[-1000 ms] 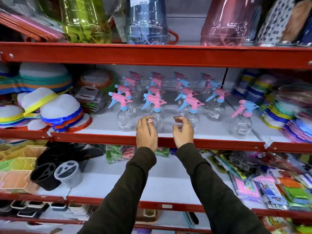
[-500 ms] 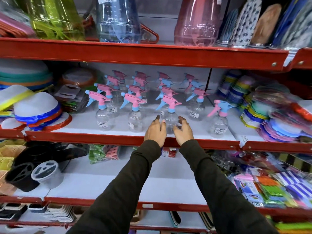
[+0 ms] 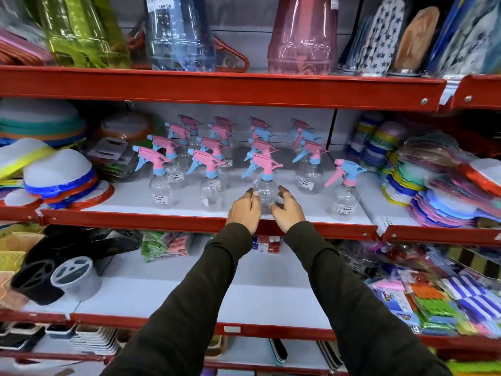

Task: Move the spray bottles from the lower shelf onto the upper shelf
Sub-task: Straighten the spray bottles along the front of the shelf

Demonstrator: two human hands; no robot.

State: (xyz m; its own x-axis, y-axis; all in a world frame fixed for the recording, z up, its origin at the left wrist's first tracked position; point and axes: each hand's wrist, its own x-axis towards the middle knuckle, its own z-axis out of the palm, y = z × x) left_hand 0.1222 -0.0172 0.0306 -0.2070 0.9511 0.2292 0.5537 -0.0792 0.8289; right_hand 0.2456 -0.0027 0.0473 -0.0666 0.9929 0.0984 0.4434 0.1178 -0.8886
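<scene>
Several clear spray bottles with pink and blue trigger heads stand in rows on the white upper shelf behind its red rim. The front bottle of the third row stands near the rim. My left hand curls against its left side and my right hand against its right side, so both cup its round body. One bottle with a blue head stands apart at the right. The lower shelf shows bare white board under my forearms.
Plastic jugs fill the top shelf. Stacked lids sit left of the bottles and coloured plastic stacks sit to the right. Black and grey cups and packets flank the lower shelf.
Both hands have shifted from the second front bottle to the third front bottle and closed in around its body. The view has turned to the right.
</scene>
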